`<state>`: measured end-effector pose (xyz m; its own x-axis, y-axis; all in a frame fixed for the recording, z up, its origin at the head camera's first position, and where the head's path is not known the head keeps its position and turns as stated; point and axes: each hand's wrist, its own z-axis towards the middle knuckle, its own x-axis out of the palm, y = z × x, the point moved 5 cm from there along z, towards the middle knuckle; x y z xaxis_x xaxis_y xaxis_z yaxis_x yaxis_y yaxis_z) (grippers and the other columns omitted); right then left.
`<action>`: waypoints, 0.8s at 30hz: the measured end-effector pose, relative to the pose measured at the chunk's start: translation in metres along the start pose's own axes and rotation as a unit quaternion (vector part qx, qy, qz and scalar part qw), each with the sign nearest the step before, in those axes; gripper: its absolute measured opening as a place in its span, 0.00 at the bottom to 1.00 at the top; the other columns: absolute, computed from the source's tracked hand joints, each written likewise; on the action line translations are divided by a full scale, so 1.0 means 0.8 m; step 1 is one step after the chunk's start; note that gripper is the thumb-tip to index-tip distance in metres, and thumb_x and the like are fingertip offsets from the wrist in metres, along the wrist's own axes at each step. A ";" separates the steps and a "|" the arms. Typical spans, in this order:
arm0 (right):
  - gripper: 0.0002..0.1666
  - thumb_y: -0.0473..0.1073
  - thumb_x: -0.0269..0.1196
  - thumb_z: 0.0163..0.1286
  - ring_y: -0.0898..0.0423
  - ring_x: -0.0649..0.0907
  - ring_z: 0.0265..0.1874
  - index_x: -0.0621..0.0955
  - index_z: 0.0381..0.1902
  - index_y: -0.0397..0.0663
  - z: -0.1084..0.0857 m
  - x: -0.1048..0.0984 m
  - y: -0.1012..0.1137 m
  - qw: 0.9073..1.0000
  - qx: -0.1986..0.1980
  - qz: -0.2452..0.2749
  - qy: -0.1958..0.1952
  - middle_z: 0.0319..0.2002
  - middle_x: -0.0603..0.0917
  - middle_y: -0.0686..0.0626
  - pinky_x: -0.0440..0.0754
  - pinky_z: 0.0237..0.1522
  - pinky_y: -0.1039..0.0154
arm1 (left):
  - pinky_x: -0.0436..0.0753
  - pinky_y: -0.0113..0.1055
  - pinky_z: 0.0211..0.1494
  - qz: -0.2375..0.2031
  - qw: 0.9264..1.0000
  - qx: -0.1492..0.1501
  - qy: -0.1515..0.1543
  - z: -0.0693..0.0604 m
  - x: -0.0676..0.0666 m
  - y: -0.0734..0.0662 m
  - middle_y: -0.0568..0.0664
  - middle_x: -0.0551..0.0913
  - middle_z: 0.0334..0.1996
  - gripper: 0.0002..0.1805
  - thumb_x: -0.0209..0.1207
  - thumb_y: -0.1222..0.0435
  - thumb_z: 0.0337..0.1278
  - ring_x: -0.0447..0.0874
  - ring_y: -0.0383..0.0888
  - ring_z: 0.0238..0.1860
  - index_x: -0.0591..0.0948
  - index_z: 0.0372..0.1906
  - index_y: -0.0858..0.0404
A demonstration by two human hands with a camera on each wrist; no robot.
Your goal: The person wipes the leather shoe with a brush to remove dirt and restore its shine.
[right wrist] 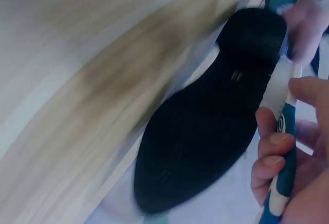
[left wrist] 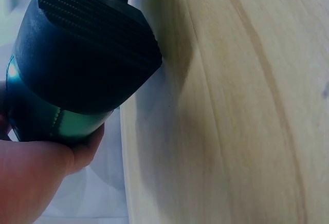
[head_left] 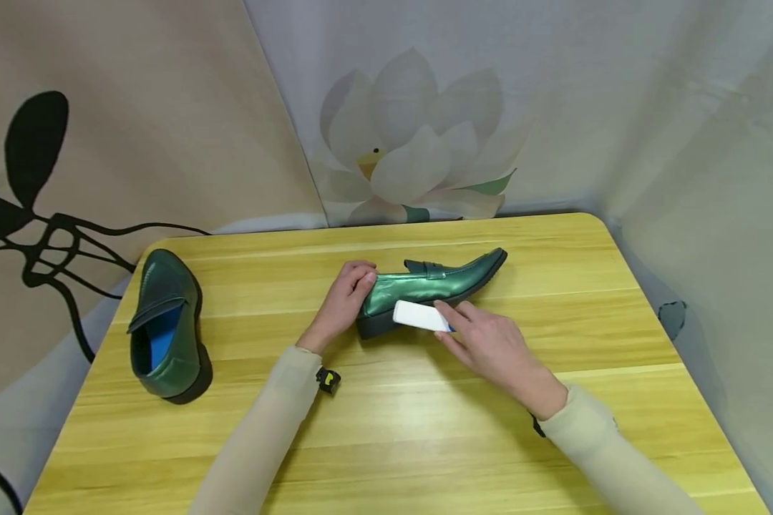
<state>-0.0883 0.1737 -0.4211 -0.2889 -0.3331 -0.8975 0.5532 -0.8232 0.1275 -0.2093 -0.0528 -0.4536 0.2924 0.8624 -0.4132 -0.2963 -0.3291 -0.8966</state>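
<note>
Gripping a green shoe [head_left: 425,287] round the heel end with the left hand [head_left: 342,302], holding it tilted above the surface [head_left: 386,436], toe to the right and dark sole [right wrist: 205,111] turned to the near side. Pinching a brush [head_left: 419,315] by its blue-and-white handle in the right hand [head_left: 492,347], white head just beside the sole; cannot tell whether touching. Well to the left, can see another green shoe [head_left: 183,343] standing upright on the surface.
</note>
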 end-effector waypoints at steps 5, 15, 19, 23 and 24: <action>0.27 0.48 0.71 0.64 0.59 0.73 0.18 0.85 0.60 0.43 -0.029 -0.025 -0.048 0.998 0.045 -0.007 -0.033 0.33 0.84 0.47 0.68 0.14 0.65 | 0.66 0.56 0.72 -0.006 1.000 -0.002 0.001 0.000 -0.001 -0.002 0.65 0.74 0.63 0.16 0.50 0.63 0.82 0.70 0.61 0.67 0.82 0.49 0.72; 0.29 0.48 0.71 0.66 0.55 0.75 0.19 0.83 0.61 0.40 -0.022 -0.027 -0.058 0.996 0.071 0.016 -0.044 0.35 0.85 0.43 0.71 0.16 0.62 | 0.67 0.55 0.71 -0.001 1.000 -0.003 0.012 0.000 0.002 -0.001 0.65 0.72 0.64 0.15 0.49 0.64 0.82 0.69 0.61 0.67 0.81 0.45 0.72; 0.32 0.48 0.73 0.67 0.54 0.79 0.22 0.81 0.64 0.39 0.006 -0.010 -0.018 0.999 0.027 0.026 -0.030 0.36 0.84 0.44 0.76 0.18 0.60 | 0.67 0.55 0.71 -0.006 1.000 -0.006 0.016 -0.003 0.002 -0.007 0.64 0.72 0.65 0.14 0.49 0.64 0.82 0.70 0.60 0.67 0.80 0.43 0.71; 0.32 0.49 0.73 0.68 0.52 0.83 0.25 0.81 0.65 0.39 0.026 0.000 0.007 0.999 0.010 0.021 -0.025 0.39 0.85 0.43 0.79 0.19 0.57 | 0.67 0.55 0.71 -0.011 1.000 -0.005 0.020 -0.005 0.003 -0.011 0.63 0.72 0.66 0.15 0.50 0.64 0.82 0.69 0.60 0.68 0.80 0.42 0.71; 0.32 0.50 0.72 0.68 0.51 0.83 0.25 0.81 0.65 0.39 0.029 0.000 0.010 0.999 0.015 0.020 -0.023 0.40 0.86 0.43 0.80 0.19 0.57 | 0.67 0.56 0.71 -0.012 1.000 -0.004 0.021 -0.005 0.003 -0.011 0.63 0.72 0.66 0.15 0.50 0.63 0.82 0.69 0.60 0.68 0.80 0.42 0.71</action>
<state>-0.1019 0.1571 -0.4102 -0.3043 -0.3859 -0.8709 0.5406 -0.8228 0.1756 -0.2021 -0.0497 -0.4470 0.3369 0.8530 -0.3985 -0.2818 -0.3124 -0.9072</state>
